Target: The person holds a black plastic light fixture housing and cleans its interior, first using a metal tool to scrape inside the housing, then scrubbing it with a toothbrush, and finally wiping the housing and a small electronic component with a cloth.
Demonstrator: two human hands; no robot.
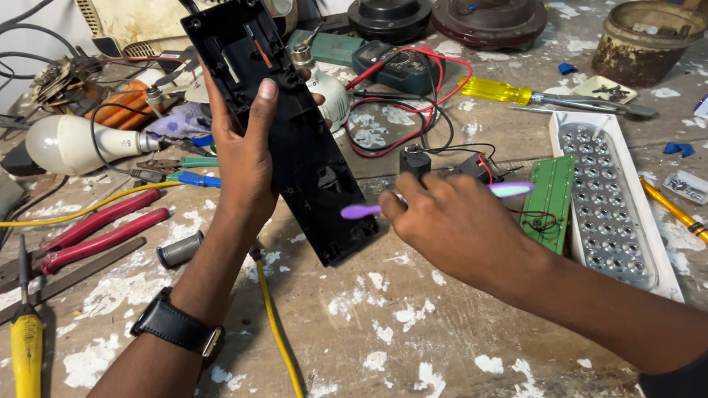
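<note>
Left hand (244, 154) holds a long black plastic housing (278, 118) tilted up off the table (410, 332), near the middle and leaning toward the far-left corner; thumb up its open inner face, fingers wrapped behind. That grip is closed firm on the housing. Right hand (449, 229) sits just beside the housing's lower end, closed narrow on a purple-handled tool (513, 190); its tip near the housing edge looks blurred, so contact there can't be told.

Judgement: keep the housing steady against the left palm, work the tool low and short at the lower end, and mind the red and black wires (401, 110) running to the small parts behind.

Containers: white tray-shaped lamp body (665, 264) toward the right edge holds an LED panel (610, 203); green circuit board (552, 201) lies touching its left side. Round rusty dish (648, 37) at the far-right corner, contents not visible. Housing's inside shows slots and an orange bit, otherwise bare.
</note>
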